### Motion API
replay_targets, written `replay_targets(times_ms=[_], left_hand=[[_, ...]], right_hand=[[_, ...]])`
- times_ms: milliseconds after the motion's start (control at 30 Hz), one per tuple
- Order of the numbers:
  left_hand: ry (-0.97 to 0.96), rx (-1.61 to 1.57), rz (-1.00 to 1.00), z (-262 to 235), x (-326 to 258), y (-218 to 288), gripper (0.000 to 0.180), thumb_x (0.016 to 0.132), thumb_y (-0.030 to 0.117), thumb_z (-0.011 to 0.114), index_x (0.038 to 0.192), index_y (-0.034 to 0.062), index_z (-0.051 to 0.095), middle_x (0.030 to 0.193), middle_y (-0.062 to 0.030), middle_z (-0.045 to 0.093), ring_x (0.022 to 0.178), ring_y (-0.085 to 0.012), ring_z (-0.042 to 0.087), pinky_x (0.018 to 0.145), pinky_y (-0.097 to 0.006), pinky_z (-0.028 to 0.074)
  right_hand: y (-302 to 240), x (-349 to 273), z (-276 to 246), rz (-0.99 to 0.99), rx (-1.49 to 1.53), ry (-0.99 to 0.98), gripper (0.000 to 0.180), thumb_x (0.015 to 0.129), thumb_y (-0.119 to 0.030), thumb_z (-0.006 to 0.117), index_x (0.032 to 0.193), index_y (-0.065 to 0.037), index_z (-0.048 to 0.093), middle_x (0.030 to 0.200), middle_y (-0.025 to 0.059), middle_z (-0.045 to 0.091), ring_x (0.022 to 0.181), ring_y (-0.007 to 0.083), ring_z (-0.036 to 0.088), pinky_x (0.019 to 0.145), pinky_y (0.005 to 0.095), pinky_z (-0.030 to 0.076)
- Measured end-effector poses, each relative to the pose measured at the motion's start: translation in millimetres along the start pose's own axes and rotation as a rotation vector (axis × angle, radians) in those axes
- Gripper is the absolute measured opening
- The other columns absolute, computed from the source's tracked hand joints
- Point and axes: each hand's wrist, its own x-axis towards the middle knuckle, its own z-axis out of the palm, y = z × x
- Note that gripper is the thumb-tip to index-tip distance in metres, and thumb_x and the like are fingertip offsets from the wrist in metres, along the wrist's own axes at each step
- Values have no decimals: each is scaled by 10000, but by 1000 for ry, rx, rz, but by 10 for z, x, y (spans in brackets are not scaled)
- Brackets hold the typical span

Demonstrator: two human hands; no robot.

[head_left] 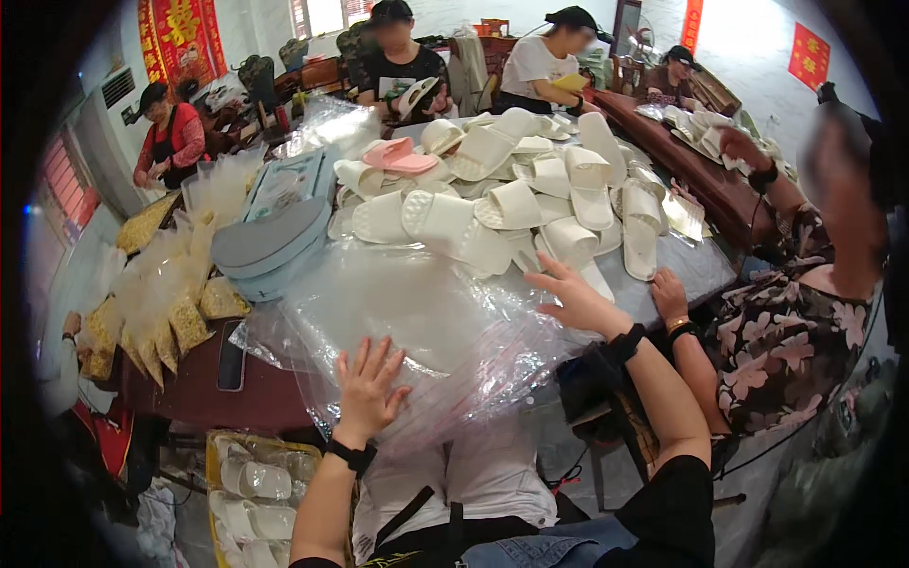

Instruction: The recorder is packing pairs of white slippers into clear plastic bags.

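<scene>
Head view: both hands spread flat, left hand (367,388) and right hand (568,293) on clear bags (417,312); slippers (256,481) in yellow crate (212,454).

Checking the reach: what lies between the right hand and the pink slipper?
In the head view, white slippers lie piled between the right hand and the pink slipper.

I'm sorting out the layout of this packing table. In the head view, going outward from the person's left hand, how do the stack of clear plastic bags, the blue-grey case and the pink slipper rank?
From the left hand:
1. Stack of clear plastic bags, directly under the palm, touching.
2. Blue-grey case, up and to the left on the table.
3. Pink slipper, far side, atop the white slipper pile.
</scene>
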Motion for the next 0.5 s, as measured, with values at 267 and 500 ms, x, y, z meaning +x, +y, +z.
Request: replay_targets(times_ms=[267, 500], left_hand=[[0, -7, -11, -4, 68, 0, 628, 870, 406, 724, 1443, 190, 582, 1578, -105, 464, 1496, -369, 343, 1171, -681, 186], [-27, -40, -17, -52, 86, 46, 628, 848, 388, 752, 1420, 181, 597, 1571, -112, 470, 1488, -387, 346, 1146, -703, 203]], right_hand=[[577, 231, -140, 258, -155, 481, 473, 855, -112, 731, 1316, -37, 658, 1390, 259, 538, 1234, 440, 537, 1062, 470, 460], [1473, 264, -280, 406, 15, 789, 486, 909, -177, 735, 1382, -105, 645, 1303, 218, 567, 1077, 309, 603, 954, 393, 497]])
